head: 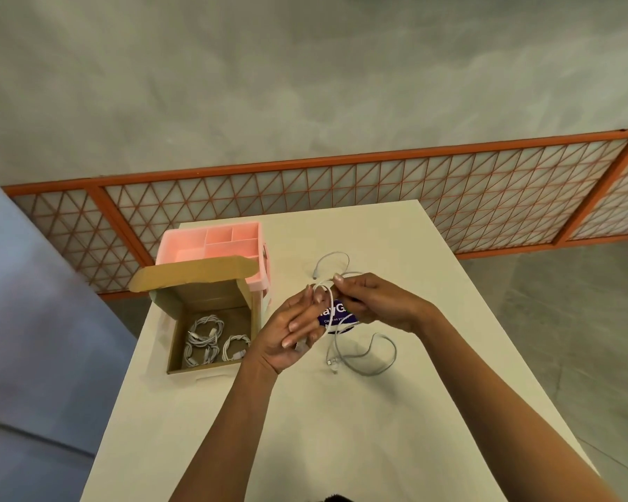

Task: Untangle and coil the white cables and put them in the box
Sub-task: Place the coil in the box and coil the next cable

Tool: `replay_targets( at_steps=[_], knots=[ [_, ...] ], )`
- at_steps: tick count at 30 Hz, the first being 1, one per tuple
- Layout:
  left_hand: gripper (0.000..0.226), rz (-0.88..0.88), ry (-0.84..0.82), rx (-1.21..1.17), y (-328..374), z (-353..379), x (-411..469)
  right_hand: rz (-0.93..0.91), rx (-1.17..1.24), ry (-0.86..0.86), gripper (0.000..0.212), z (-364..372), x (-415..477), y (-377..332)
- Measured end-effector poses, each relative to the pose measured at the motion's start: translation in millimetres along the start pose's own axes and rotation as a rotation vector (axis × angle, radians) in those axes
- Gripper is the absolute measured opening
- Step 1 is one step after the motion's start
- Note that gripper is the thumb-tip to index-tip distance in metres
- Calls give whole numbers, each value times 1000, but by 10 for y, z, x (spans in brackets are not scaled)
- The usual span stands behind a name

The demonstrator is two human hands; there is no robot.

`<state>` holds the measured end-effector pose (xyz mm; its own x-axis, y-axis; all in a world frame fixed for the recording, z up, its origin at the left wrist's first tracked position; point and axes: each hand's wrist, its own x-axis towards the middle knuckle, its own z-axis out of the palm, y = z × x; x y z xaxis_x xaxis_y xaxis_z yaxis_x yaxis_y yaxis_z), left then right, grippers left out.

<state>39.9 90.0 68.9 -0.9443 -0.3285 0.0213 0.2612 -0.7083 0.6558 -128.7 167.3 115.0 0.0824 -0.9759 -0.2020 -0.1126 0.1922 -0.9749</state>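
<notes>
A white cable [372, 351] runs between both hands above the middle of the white table [305, 429]. My right hand [377, 302] pinches a loop of it at the fingertips. My left hand [290, 331] holds the cable's lower end against its palm, fingers nearly straight, with a loop wound over them. The rest of the cable trails in loose curves on the table, some beyond my hands and some to the right. An open cardboard box [176, 335] sits left of my hands; several coiled white cables [205, 336] lie inside it.
A pink compartment organizer [211, 244] stands right behind the box. A blue round sticker [336, 315] lies on the table under my hands. The table's left edge is close to the box. An orange-framed lattice panel [341, 197] runs behind the table.
</notes>
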Motion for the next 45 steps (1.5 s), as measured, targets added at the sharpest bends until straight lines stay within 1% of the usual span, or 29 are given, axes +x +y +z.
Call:
replay_targets(
  at_steps=[2, 4, 6, 9, 13, 15, 17, 20, 21, 23, 24, 26, 30, 32, 35, 39, 42, 45],
  knots=[
    [27, -7, -43, -28, 1, -10, 4, 4, 83, -37, 50, 21, 10, 42],
    [27, -13, -66, -23, 12, -14, 0, 7, 118, -45, 50, 22, 33, 57],
    [29, -10, -54, 8, 35, -13, -2, 1, 150, -46, 46, 10, 52, 45],
    [42, -33, -11, 49, 84, 0, -10, 6, 193, -17, 43, -22, 77, 35],
    [45, -28, 24, 52, 86, 21, -20, 17, 176, 8, 45, -25, 102, 45],
    [44, 0, 44, 22, 55, 34, -8, 25, 178, 36, 48, -37, 101, 74],
    [41, 35, 81, -7, 38, 15, -14, 16, 166, 78, 44, -79, 81, 114],
    [21, 84, 116, -36, 62, -14, -59, -25, 93, 104, 31, -150, 25, 169],
    [24, 92, 135, -47, 62, -18, -68, -34, 60, 104, 30, -154, 14, 188],
    [41, 106, 146, -61, 62, -18, -67, -43, 17, 106, 29, -119, 11, 233],
    [44, 123, 138, -59, 63, -8, -56, -44, 3, 109, 29, -92, 16, 254],
    [46, 163, 147, -10, 75, 26, -24, -41, -48, 125, 29, -38, 39, 310],
    [47, 261, 295, 222, 150, 80, 52, 6, -109, 186, 33, 96, 90, 444],
    [46, 288, 310, 267, 202, 108, 86, 52, -159, 206, 34, 170, 99, 471],
    [49, 276, 344, 320, 252, 109, 130, 141, -326, 142, 34, 236, 101, 410],
    [45, 248, 371, 409, 232, 73, 160, 251, -571, -46, 40, 233, 80, 216],
    [46, 216, 392, 510, 193, 58, 180, 241, -681, -154, 43, 225, 60, 42],
    [47, 140, 402, 679, 148, 30, 192, 208, -738, -198, 42, 190, 48, -88]
  ],
)
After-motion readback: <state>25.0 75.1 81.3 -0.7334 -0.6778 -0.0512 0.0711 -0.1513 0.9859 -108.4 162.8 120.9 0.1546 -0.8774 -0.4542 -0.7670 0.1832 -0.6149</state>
